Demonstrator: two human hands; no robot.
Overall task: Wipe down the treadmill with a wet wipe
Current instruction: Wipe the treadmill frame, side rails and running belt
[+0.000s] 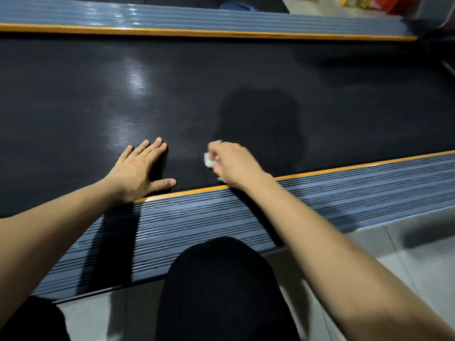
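Left hand point(140, 168) lies flat, palm down, on the black treadmill belt point(221, 82), fingers straight and close together, thumb spread toward the near edge. Right hand point(234, 163) is on the belt just to the right of it, the two hands apart; its fingers are curled round a crumpled white wet wipe point(209, 161), which shows at the fingertips and again under the heel of the hand. The wipe is against the belt surface, near the near orange edge strip point(344, 167). The hand is slightly blurred.

The near ribbed grey side rail point(197, 222) runs below both wrists. The far side rail point(197, 19), also orange-edged, lies beyond the belt. A knee in black cloth point(221, 286) sits in front of the near rail, on a pale tiled floor point(406, 254). No containers are in view.
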